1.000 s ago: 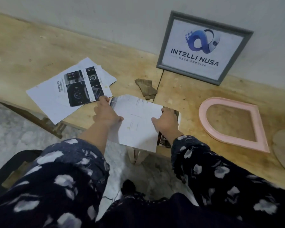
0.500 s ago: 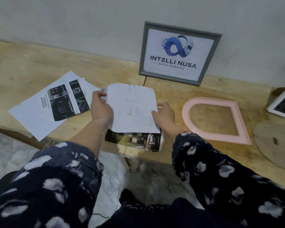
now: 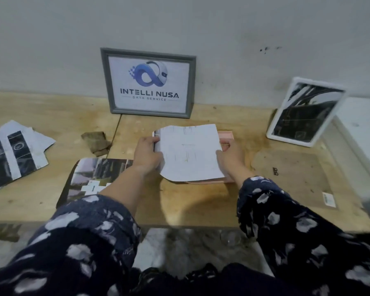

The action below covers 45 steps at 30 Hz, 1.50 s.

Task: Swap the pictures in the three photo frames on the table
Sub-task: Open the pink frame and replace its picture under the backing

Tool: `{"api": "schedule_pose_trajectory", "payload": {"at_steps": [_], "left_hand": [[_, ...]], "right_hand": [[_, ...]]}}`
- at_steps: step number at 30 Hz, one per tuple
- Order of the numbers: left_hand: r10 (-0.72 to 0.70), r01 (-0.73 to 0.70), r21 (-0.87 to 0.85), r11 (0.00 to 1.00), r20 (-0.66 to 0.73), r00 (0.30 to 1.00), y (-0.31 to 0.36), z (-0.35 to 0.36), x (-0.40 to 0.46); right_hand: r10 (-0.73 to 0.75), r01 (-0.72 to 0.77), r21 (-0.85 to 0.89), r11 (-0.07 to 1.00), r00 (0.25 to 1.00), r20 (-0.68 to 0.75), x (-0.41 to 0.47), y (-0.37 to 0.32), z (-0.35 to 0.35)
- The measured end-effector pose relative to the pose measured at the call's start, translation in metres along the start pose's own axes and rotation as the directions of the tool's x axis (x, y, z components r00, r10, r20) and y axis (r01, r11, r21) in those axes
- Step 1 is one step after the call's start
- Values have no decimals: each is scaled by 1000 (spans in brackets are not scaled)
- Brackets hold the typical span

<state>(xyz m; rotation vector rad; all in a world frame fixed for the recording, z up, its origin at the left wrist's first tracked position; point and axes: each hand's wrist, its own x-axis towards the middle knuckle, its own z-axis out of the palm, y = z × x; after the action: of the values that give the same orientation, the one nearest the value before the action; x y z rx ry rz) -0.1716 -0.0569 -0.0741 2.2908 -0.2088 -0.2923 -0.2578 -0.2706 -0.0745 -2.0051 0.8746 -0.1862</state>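
Now:
1. The sheet (image 3: 189, 153), held near the surface's front edge a second ago, sits over the pink frame (image 3: 226, 135), covering most of it.
2. Left hand (image 3: 147, 155) grips the sheet's left edge; right hand (image 3: 230, 155) pinches its right edge, fingers curled.
3. A glossy print (image 3: 94, 174), under the sheet earlier, now lies bare at left.
4. Likely next: seat the sheet in the frame. Grey frame (image 3: 149, 83) and white frame (image 3: 305, 112) lean at the wall.

Left hand (image 3: 146, 154), right hand (image 3: 229, 157) both gripping.

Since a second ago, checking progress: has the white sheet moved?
Yes. The sheet, held by both hands, went right, from beside the leaflets to over the pink frame.
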Motion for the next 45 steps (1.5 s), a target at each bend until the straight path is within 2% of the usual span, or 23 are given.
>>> {"api": "schedule_pose_trajectory", "payload": {"at_steps": [5,11,17,21,24,27,29,35,39,42,45], "left_hand": [[-1,-6,74,997,89,996,25,55,-3],[-24,9,167,986,90,996,29,83,3],[-27,9,215,977,83,996,32,86,2],[5,-68,451,890,141,990,28,90,-6],[-15,-86,519,850,188,982,30,91,-8],[20,-104,520,848,164,986,37,93,-8],[67,-143,516,845,163,984,46,97,-7],[173,-280,361,890,302,938,97,140,-13],[206,-337,351,873,362,909,132,180,-25],[158,-307,428,850,349,924,154,206,-37],[58,-288,533,795,406,912,167,230,-47]], "right_hand": [[69,-68,-17,998,997,38,18,41,-38],[56,-54,-19,998,992,115,33,63,-52],[-73,109,-163,981,975,211,43,71,-52],[-140,241,-371,897,950,278,40,74,-48],[-163,301,-480,824,938,307,35,75,-48],[-185,241,-408,881,967,172,32,75,-54],[-145,181,-394,901,982,118,31,78,-63],[-9,18,-421,907,1000,23,24,107,-112],[93,-101,-429,898,995,-39,17,131,-150],[186,-209,-451,868,978,-94,12,150,-173],[317,-364,-416,833,931,-179,5,169,-197]]}}
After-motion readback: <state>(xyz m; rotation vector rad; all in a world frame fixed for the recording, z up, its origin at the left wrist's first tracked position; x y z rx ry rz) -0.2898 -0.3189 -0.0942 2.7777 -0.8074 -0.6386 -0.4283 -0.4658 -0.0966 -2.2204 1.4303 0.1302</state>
